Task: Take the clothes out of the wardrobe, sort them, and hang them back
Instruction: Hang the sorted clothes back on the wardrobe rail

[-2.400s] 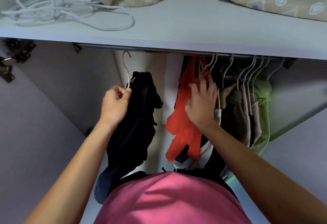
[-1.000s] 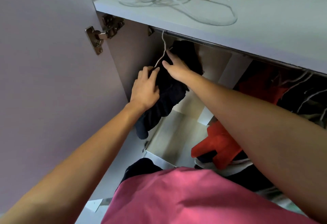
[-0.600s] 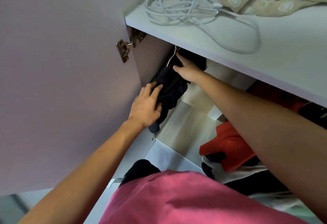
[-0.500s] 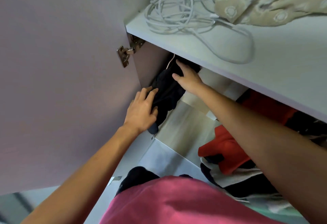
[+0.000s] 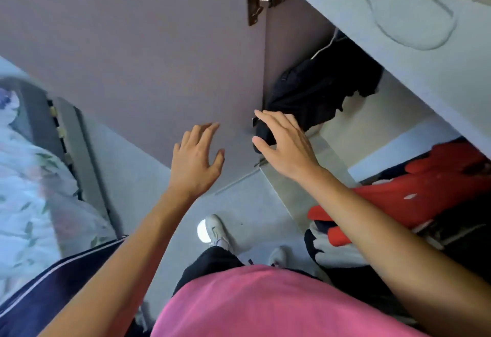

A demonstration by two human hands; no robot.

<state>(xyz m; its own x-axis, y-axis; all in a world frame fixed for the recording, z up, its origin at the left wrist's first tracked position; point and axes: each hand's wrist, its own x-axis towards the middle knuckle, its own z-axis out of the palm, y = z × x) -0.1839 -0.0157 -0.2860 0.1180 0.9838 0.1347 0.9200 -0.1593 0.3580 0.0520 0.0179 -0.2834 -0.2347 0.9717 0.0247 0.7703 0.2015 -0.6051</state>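
Inside the wardrobe, a black garment hangs on a white hanger at the far left end, against the side wall. Further right hang a red garment and other dark and white clothes. A coiled white cable lies on the shelf above. The left hand hovers before the open door, fingers spread, holding nothing. The right hand has its fingers loosely curved around the black garment's lower tip, apparently touching without gripping it.

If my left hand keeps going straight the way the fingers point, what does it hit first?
Most likely the open wardrobe door. The left hand is spread, fingers aimed up at its purple panel, with nothing between them; the gap is hard to judge.
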